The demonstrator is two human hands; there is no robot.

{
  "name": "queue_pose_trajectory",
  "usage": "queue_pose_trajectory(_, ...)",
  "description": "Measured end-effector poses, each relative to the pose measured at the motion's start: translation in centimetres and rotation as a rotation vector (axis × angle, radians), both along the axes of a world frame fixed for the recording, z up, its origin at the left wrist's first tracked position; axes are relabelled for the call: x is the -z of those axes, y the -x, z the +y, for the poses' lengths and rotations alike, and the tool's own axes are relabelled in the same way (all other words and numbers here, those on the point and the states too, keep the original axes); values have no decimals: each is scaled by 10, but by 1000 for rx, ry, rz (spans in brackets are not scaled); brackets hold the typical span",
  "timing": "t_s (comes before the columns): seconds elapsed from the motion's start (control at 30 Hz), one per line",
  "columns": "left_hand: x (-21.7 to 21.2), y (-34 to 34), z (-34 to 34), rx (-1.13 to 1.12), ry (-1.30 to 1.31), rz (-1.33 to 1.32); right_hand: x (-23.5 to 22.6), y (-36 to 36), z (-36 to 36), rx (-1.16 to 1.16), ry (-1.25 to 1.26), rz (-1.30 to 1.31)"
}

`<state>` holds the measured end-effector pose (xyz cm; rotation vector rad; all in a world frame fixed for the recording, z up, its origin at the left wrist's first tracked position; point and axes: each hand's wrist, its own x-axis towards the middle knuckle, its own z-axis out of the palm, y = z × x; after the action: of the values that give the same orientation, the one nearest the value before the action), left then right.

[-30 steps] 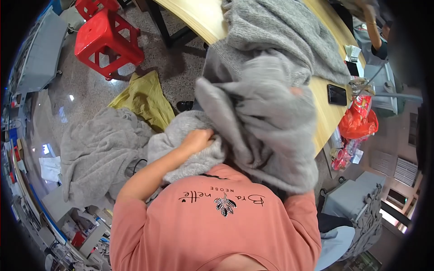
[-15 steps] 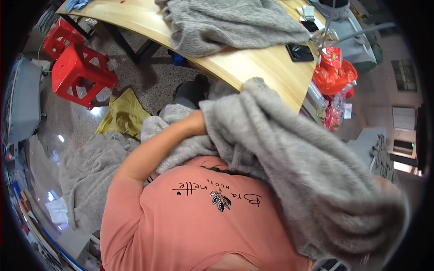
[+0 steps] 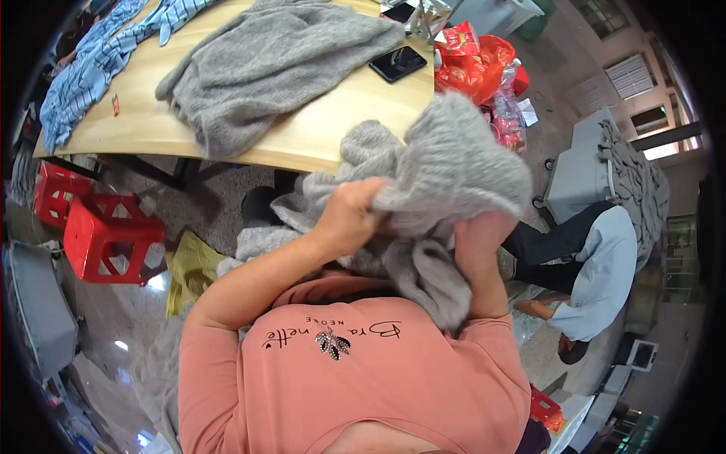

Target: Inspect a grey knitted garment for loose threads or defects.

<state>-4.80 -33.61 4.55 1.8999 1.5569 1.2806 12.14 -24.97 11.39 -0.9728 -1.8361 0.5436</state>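
A fluffy grey knitted garment [image 3: 461, 163], with a ribbed band, is bunched up in front of my chest beside the table edge. My left hand [image 3: 355, 216] is closed on the near edge of it. My right hand [image 3: 485, 231] reaches up under the ribbed part, its fingers covered by the knit. Folds of grey knit hang between my arms and lie over my lap. A second grey knitted piece [image 3: 265, 68] is spread on the wooden table [image 3: 325, 121], with a black phone [image 3: 398, 63] to its right.
Blue striped cloth [image 3: 91, 83] lies at the table's far left. Red stools [image 3: 106, 234] and a yellow cloth or bag [image 3: 189, 265] are on the floor at left. Red plastic bags [image 3: 480, 68] sit by the right corner. Another person [image 3: 605, 265] bends near a grey bin [image 3: 578, 174] at right.
The garment swung out at right has come in front of my chest, bunched up. My right hand has moved inward with it. The view has turned, showing more table and another person.
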Motion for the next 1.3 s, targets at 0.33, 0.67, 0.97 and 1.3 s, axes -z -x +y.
queue_pose_trajectory(0.33, -141, 93, -51, -227, -354, 569, 54, -8, -23, -396, -340, -36)
queue_pose_trajectory(0.67, -58, 97, -133, -279, 270, 64, 91, 14, -25, -1055, 320, -224)
queue_pose_trajectory(0.97, -66, 69, -84, 93, 91, 73, 83, 73, -26, -1356, 586, -205)
queue_pose_trajectory(1.3, 130, 126, -34, -413, 477, 168, -55, -9, 1, -1810, 482, 872)
